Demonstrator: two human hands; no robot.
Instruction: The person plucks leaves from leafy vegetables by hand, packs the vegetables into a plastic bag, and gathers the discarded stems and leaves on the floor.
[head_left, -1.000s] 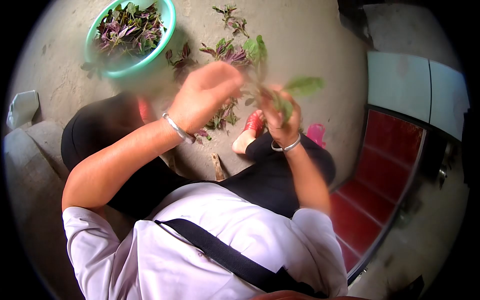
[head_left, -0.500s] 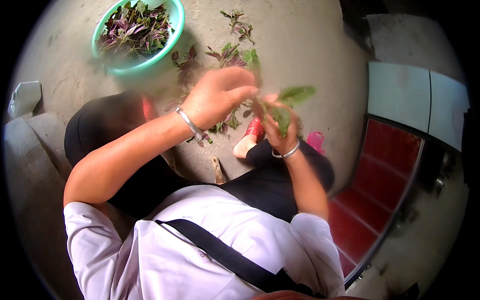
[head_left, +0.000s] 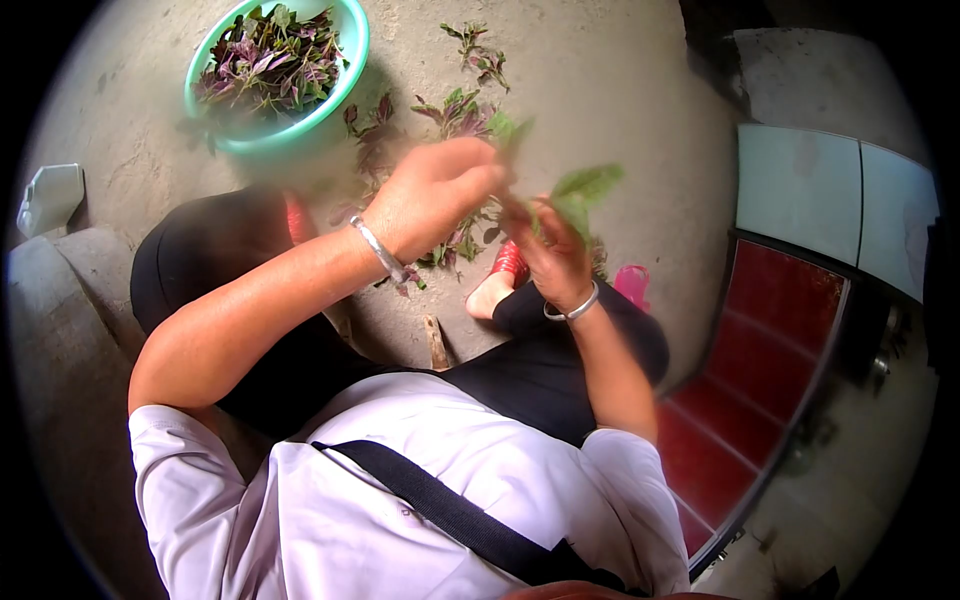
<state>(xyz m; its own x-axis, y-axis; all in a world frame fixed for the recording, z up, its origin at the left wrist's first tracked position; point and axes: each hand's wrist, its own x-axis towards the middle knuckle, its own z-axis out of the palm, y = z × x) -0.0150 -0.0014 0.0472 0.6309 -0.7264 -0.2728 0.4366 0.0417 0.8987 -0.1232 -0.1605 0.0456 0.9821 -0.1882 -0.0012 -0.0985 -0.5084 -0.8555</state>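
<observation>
My left hand [head_left: 445, 195], a silver bangle at its wrist, is pinched closed near a leafy green sprig; a blurred leaf [head_left: 515, 135] shows just beyond its fingertips. Close beside it, my right hand [head_left: 553, 258] has its fingers closed around a leafy stem with a broad green leaf [head_left: 588, 183] sticking out to the right. Motion blurs the fingertips, and where the stem passes between the hands is partly hidden. Below the hands, purple-green leafy stems [head_left: 460, 112] lie scattered on the concrete floor.
A turquoise basin [head_left: 357, 50] of picked purple-green leaves stands at upper left. My knees and a red sandal [head_left: 510, 260] are under the hands. A pink object [head_left: 632, 285] lies near my right knee. Red panels [head_left: 775, 320] and pale cabinet doors [head_left: 800, 190] are at right.
My left hand has shifted slightly left. The fingers of my right hand have turned a little, and the leaf it holds has moved slightly up and left.
</observation>
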